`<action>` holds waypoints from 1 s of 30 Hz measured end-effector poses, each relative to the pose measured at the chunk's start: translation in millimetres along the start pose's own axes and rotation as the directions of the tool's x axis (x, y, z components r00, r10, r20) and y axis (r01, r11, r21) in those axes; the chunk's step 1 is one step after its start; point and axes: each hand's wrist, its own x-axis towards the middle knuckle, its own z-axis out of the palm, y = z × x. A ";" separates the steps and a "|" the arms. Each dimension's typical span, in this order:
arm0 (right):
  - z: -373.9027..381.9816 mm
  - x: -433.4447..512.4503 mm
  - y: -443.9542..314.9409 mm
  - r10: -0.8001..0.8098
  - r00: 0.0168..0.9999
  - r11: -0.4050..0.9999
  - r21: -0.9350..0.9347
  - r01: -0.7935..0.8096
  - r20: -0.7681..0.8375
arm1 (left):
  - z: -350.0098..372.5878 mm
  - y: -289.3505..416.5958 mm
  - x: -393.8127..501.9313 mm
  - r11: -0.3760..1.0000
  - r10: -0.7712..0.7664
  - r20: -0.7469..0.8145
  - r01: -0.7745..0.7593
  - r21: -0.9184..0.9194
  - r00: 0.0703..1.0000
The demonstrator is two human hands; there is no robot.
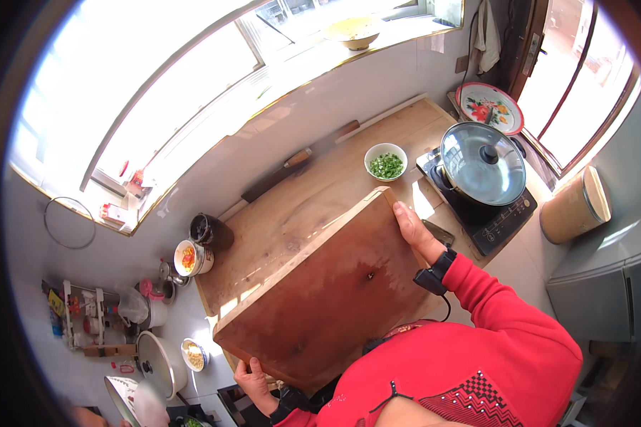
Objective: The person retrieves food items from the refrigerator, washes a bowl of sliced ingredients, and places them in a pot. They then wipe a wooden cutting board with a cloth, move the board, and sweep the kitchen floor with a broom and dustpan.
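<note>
A thick wooden cutting board (326,288) is tilted up over a wooden worktop (294,219), its reddish face towards me. My left hand (255,380) grips the board's lower left edge. At its far right edge my right hand (414,227) holds it, thumb on the rim. Beyond the board stands a white bowl of chopped green herbs (386,161). A cleaver (278,173) with a wooden handle lies along the wall. To the right, a pan with a glass lid (483,163) rests on a black induction cooker (491,229).
A dark jar (212,232) and a cup with red and yellow food (192,258) stand at the left. Nearer are a small bowl (195,355) and a lidded pot (163,365). A floral enamel tray (490,108) and a cardboard drum (574,205) are at the right. Another person's hand (91,416) shows lower left.
</note>
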 end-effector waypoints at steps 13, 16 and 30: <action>-34.3 -17.5 -109.9 -0.340 0.923 0.933 -0.184 0.309 -0.177 | 15.6 -36.5 46.2 0.969 0.192 0.044 -0.183 -0.165 0.980; -58.1 -47.2 -118.3 -0.327 0.909 0.934 -0.237 0.268 -0.259 | 31.7 -34.1 57.4 0.969 0.163 0.132 -0.133 -0.206 0.978; -238.0 -236.7 -99.0 -0.193 0.673 0.924 -0.363 -0.120 -0.714 | 169.6 80.7 -14.7 0.890 0.356 0.530 -0.106 -0.444 0.770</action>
